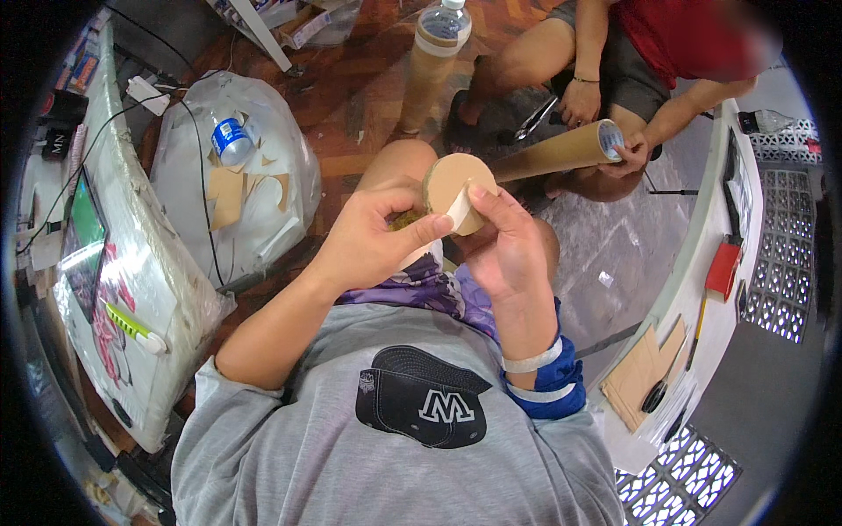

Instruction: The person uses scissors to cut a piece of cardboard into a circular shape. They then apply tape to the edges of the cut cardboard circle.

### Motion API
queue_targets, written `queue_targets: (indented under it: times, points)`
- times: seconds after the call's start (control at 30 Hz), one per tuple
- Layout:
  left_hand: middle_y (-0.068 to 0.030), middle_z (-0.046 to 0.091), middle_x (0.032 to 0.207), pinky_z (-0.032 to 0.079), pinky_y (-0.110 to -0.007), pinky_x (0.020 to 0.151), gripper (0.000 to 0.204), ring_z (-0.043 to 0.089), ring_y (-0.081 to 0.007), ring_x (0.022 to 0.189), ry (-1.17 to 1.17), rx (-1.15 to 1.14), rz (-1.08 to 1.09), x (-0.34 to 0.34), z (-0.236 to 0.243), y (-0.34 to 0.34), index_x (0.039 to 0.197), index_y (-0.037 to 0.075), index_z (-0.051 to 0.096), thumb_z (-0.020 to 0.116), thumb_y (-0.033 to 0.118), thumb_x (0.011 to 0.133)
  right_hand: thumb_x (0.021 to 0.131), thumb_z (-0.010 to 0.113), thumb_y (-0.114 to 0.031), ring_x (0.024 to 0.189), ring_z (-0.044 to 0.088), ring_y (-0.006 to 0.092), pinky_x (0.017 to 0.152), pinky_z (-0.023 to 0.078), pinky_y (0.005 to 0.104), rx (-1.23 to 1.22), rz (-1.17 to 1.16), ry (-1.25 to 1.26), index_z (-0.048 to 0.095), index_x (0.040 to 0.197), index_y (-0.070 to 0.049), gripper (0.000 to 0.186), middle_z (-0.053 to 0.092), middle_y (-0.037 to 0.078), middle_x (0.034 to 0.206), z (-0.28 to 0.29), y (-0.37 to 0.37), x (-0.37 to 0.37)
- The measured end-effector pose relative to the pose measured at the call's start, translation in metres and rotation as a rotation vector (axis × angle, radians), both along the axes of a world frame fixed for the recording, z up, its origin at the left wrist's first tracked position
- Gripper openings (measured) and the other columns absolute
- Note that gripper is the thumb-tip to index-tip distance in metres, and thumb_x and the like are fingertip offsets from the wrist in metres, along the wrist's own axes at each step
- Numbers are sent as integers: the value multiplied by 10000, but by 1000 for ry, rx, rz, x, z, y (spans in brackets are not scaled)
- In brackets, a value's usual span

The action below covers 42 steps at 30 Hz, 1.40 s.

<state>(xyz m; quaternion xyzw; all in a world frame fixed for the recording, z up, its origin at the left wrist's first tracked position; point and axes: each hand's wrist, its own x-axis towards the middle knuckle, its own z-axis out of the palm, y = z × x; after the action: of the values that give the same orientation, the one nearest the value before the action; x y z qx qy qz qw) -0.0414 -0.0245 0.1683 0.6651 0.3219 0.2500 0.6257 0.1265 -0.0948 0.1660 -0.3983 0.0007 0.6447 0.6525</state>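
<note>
In front of my lap, both hands hold a round, tan cardboard disc (452, 178). My left hand (364, 230) is closed around its left side, the thumb reaching over the front edge. My right hand (507, 247) grips the opposite side, with its thumb pressed on the disc's face. Between the two thumbs a short white strip (459, 210), perhaps tape, lies across the lower part of the disc. Something greenish-brown shows behind the disc near my left fingers; its shape is mostly hidden.
Across from me, a seated person's hand (630, 155) holds a cardboard tube (561, 155). Another tube (425, 88) stands with a bottle at its top. Left are a plastic-wrapped table (167, 263) and a plastic-covered surface with a bottle (231, 140). Scissors (653, 396) lie on the right table.
</note>
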Motion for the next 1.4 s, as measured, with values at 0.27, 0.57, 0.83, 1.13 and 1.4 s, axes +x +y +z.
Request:
queue_targets:
  times: [0.27,0.57,0.83,1.13,1.4]
  points:
    - [-29,618,804,429,-247,650,228,540,-69,739,-6,-124,49,-2,-10,-8,815,-37,693,713,179,888,874,701,-82,853,652,185,775,546,330,-44,54,-155,561,1062,7,250,649,108,972,-9,0,2]
    - [-8,654,805,444,-224,596,237,554,-45,702,-69,-498,58,0,-10,-16,932,-34,689,702,202,911,841,732,-56,860,653,182,779,559,322,17,41,-134,532,1089,-14,321,638,92,972,-5,1,5]
    - [-56,695,879,502,-247,716,256,617,-87,803,-279,-411,190,2,-1,-13,1052,-53,677,695,157,908,839,747,-60,872,632,131,768,526,274,131,113,-529,551,1082,-16,316,652,68,974,3,0,10]
    - [-62,712,935,509,-234,751,261,622,-78,835,-148,-181,199,1,27,19,1079,-53,677,709,117,884,785,769,-90,817,651,135,739,513,270,323,230,-1303,616,1023,6,298,683,73,888,58,26,15]
    - [-136,617,1198,520,-316,834,578,635,-186,994,-352,390,61,2,109,35,1305,-4,545,723,-16,756,773,762,-24,835,618,84,738,501,250,502,261,-1281,609,1027,-13,297,671,42,895,144,42,34]
